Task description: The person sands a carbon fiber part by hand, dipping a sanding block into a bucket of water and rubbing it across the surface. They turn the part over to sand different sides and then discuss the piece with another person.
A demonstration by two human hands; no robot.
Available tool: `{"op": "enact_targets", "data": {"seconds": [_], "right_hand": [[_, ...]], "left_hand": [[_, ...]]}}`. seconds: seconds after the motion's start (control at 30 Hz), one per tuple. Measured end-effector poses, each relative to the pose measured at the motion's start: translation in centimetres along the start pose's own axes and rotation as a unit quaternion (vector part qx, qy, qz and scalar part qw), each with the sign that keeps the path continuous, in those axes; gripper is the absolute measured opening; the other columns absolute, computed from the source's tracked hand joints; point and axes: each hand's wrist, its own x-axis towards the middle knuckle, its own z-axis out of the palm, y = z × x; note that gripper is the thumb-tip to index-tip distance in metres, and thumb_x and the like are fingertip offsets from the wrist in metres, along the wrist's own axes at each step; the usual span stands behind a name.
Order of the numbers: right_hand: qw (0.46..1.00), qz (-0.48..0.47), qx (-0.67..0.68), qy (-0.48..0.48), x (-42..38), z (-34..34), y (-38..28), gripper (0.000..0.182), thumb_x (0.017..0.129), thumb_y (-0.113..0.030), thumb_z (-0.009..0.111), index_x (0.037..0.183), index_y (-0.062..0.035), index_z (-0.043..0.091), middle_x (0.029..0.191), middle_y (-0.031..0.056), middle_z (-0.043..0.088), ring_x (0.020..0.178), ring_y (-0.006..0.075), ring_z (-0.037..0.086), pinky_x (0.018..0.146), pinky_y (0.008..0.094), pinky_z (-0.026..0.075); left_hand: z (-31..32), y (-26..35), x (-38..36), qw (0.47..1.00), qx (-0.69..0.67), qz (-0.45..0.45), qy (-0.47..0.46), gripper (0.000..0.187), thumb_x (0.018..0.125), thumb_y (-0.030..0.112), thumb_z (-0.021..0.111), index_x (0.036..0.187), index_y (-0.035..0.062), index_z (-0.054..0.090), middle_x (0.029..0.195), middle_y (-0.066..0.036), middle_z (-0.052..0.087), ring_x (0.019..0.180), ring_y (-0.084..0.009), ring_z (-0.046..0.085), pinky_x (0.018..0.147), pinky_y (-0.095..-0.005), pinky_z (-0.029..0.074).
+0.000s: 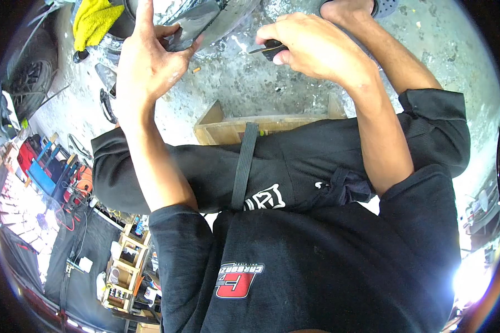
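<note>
Near the top of the head view, my left hand [155,61] grips the edge of a dark, glossy flat piece [197,25], with thumb and fingers on its near side. To the right, my right hand [308,47] is closed around a small black tool [272,49], whose thin pointed blade sticks out to the left. The blade and the dark piece are apart. Part of the tool is hidden by my fingers. A pale, shiny surface lies behind the dark piece, cut off by the top edge.
A yellow-green cloth [94,25] hangs at the upper left. Below the hands, a wooden frame [216,132] stands by my legs. A wheel [33,77] is at the far left. Wooden shelves [129,261] with supplies are at the lower left.
</note>
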Motion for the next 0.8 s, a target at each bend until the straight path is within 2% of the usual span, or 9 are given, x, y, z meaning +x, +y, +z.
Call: {"op": "enact_targets", "data": {"seconds": [0.03, 0.13, 0.17, 0.3, 0.43, 0.5, 0.7, 0.77, 0.8], "right_hand": [[1.0, -0.002, 0.009, 0.019, 0.0, 0.0, -0.1, 0.036, 0.079, -0.01, 0.078, 0.114, -0.0077, 0.07, 0.102, 0.0165, 0.073, 0.103, 0.0371, 0.068, 0.09, 0.0477, 0.054], [0.999, 0.013, 0.024, 0.023, 0.1, -0.3, -0.6, 0.049, 0.08, -0.01, 0.078, 0.128, -0.0089, 0.064, 0.104, 0.0179, 0.072, 0.104, 0.0381, 0.068, 0.091, 0.0477, 0.053], [0.999, 0.032, 0.033, 0.004, 0.3, -0.4, -0.7, 0.057, 0.081, -0.01, 0.078, 0.136, -0.0094, 0.061, 0.105, 0.0189, 0.071, 0.105, 0.0387, 0.067, 0.092, 0.0477, 0.053], [0.996, 0.012, 0.073, 0.041, 1.2, 0.0, -1.1, 0.075, 0.083, -0.009, 0.077, 0.151, -0.0121, 0.047, 0.11, 0.0221, 0.069, 0.106, 0.0407, 0.066, 0.093, 0.0481, 0.053], [0.993, -0.024, 0.104, 0.059, 2.4, 0.9, -1.5, 0.075, 0.084, -0.012, 0.077, 0.152, -0.0115, 0.046, 0.112, 0.0218, 0.07, 0.106, 0.0404, 0.066, 0.091, 0.0491, 0.053], [0.993, -0.035, 0.086, 0.067, 2.9, 1.5, -1.9, 0.075, 0.084, -0.013, 0.077, 0.152, -0.0108, 0.045, 0.112, 0.0217, 0.07, 0.106, 0.0406, 0.066, 0.09, 0.0494, 0.054], [0.997, -0.057, 0.006, 0.05, 4.0, 1.6, -3.9, 0.079, 0.085, -0.015, 0.077, 0.154, -0.0112, 0.041, 0.107, 0.0211, 0.071, 0.1, 0.0405, 0.068, 0.084, 0.0499, 0.055], [0.998, -0.023, 0.046, 0.022, 4.3, 1.5, -4.4, 0.084, 0.083, -0.014, 0.08, 0.157, -0.013, 0.04, 0.125, 0.0222, 0.067, 0.114, 0.0423, 0.063, 0.098, 0.0487, 0.051], [0.999, -0.025, 0.039, 0.017, 4.3, 1.5, -4.7, 0.084, 0.083, -0.014, 0.08, 0.157, -0.013, 0.04, 0.125, 0.0222, 0.067, 0.114, 0.0423, 0.063, 0.098, 0.0487, 0.051]], "left_hand": [[1.4, 2.4, 0.2, 0.93, 0.294, -0.207, 0.077, 0.105, 0.082, 0.016, 0.086, 0.165, 0.0209, 0.022, 0.119, -0.017, 0.074, 0.1, -0.0233, 0.074, 0.074, -0.036, 0.061], [0.3, -2.1, -0.7, 0.939, 0.263, -0.124, 0.182, 0.105, 0.078, 0.023, 0.089, 0.163, 0.0161, 0.028, 0.109, -0.011, 0.078, 0.084, -0.0207, 0.071, 0.083, -0.0348, 0.056], [0.1, -2.9, -1.2, 0.938, 0.273, -0.109, 0.181, 0.112, 0.078, 0.028, 0.089, 0.164, 0.0112, 0.018, 0.108, -0.011, 0.078, 0.086, -0.0208, 0.07, 0.082, -0.0349, 0.056], [1.9, -3.7, -3.1, 0.947, 0.214, -0.063, 0.231, 0.111, 0.077, 0.022, 0.088, 0.162, 0.0065, 0.018, 0.115, -0.015, 0.074, 0.09, -0.0234, 0.067, 0.085, -0.0381, 0.055], [3.4, -3.4, -4.1, 0.951, 0.182, -0.044, 0.244, 0.118, 0.075, 0.018, 0.089, 0.163, 0.003, 0.012, 0.121, -0.019, 0.071, 0.09, -0.0226, 0.068, 0.085, -0.0366, 0.055], [3.8, -3.2, -4.3, 0.953, 0.198, -0.024, 0.23, 0.115, 0.081, 0.008, 0.087, 0.163, 0.0021, 0.008, 0.122, -0.019, 0.07, 0.084, -0.0137, 0.065, 0.083, -0.0303, 0.056], [2.5, -4.1, -4.8, 0.96, 0.116, -0.051, 0.25, 0.114, 0.081, 0.004, 0.086, 0.162, -0.0025, 0.005, 0.124, -0.02, 0.07, 0.089, -0.014, 0.067, 0.083, -0.0289, 0.055], [1.8, -3.7, -4.6, 0.959, 0.09, -0.085, 0.254, 0.115, 0.08, 0.012, 0.089, 0.161, -0.0034, 0.009, 0.123, -0.017, 0.072, 0.093, -0.0137, 0.065, 0.082, -0.0278, 0.055], [1.5, -3.5, -4.5, 0.959, 0.082, -0.085, 0.259, 0.115, 0.08, 0.012, 0.089, 0.161, -0.0034, 0.009, 0.123, -0.017, 0.072, 0.093, -0.0137, 0.065, 0.082, -0.0278, 0.055]]}}
